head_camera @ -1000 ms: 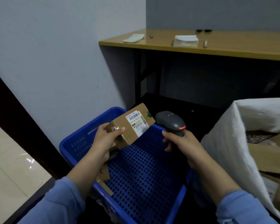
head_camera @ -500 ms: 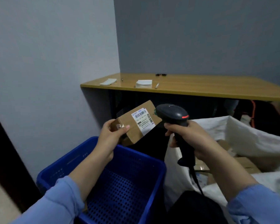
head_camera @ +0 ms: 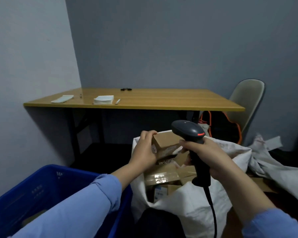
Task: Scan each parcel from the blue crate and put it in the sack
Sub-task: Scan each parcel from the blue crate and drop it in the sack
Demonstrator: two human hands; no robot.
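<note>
Desk at 12 o'clock. Parcel has moved from over the crate at 7 o'clock to the sack mouth. Left hand grips it, right hand grips the scanner — scan judged done, drop pending.

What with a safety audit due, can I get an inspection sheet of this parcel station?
Surface: wooden table by the far wall.
Job's things: parcel over the open white sack, which holds more boxes; blue crate at left; scanner.
Clutter: notepad, paper stack, pen on the table.
Hands: left hand grips the parcel; right hand grips the scanner.
Cables: black scanner cable hangs across the sack.
Surroundings: grey walls, chair, crumpled sacks at right.
</note>
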